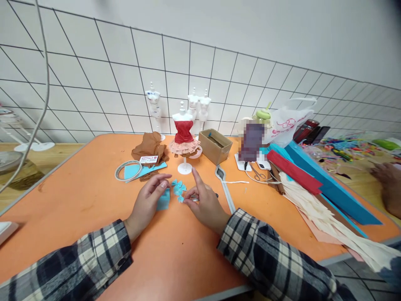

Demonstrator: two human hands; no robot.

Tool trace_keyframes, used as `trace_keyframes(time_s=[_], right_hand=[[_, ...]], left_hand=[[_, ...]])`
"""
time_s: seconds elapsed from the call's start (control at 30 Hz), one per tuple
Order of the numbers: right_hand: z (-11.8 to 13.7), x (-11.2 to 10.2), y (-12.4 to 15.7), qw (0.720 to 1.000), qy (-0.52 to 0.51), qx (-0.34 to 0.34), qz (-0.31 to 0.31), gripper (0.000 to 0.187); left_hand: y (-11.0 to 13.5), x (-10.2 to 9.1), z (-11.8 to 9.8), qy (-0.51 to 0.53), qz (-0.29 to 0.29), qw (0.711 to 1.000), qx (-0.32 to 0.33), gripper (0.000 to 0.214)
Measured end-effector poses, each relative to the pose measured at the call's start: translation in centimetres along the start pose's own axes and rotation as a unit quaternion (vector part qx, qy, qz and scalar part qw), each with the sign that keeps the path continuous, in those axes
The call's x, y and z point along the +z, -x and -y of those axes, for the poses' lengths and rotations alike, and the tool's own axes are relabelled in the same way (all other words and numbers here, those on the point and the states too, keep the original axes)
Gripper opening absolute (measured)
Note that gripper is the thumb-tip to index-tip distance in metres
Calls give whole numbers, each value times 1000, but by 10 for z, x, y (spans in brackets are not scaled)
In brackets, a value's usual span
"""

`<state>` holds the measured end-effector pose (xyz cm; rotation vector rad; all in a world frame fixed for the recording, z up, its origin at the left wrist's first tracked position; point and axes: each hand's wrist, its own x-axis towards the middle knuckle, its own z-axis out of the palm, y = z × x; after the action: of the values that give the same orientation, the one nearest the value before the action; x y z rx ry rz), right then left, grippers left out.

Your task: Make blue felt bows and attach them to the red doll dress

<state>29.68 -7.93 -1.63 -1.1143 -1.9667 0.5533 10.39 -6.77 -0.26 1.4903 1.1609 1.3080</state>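
Several small pleated blue paper pieces lie in a cluster between my hands. My left hand rests at their left, fingers loosely bent and thumb apart, beside a flat blue paper piece. At the right, my right hand has its index finger raised. Its other fingertips pinch the edge of the nearest pleated piece. Part of a metal tool shows beneath that hand; its kind is hidden. Behind stands a small white dress form wearing a red bodice and a ruffled pink skirt.
Left of the form are brown crepe paper and a tape roll. A cardboard box, scissors and a grey zipper-like strip are to the right. Paper strips cover the right side, near another person's hand.
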Motion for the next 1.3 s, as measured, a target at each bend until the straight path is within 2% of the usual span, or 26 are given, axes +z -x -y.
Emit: trace_keyframes(time_s=[0.13,0.27,0.37,0.43,0.6,0.73,0.87,0.97,1.1,1.17,1.3], right_hand=[[-5,-5,1,999,-44,-1,-28,96],[-3,-5,2,999,-35,-29,-19,93],[-1,-6,3,999,-18,-51,-8,91],[-1,-7,3,998,-17,-54,-6,89],[-2,-8,3,998,-8,-58,-2,85],[-1,-8,5,997,17,-80,2,83],[4,-10,6,994,5,-113,-12,76],[10,-15,5,988,-13,-137,-69,60],[14,-22,2,979,50,-142,-136,19],[13,-23,1,974,91,-140,-150,11],[11,-24,2,967,139,-147,-153,7]], left_hand=[[3,3,-9,-57,41,998,-3,43],[5,6,-11,-126,111,985,47,45],[4,7,-11,-151,148,976,55,42],[4,6,-10,-157,138,977,48,39],[5,4,-8,-187,69,979,51,38],[9,7,-7,-186,64,980,38,60],[12,8,-6,-191,78,977,58,52],[14,5,-5,-243,81,960,117,42],[17,5,-5,-294,119,925,209,33],[19,6,-6,-290,134,921,223,31],[21,8,-9,-281,151,922,220,29]])
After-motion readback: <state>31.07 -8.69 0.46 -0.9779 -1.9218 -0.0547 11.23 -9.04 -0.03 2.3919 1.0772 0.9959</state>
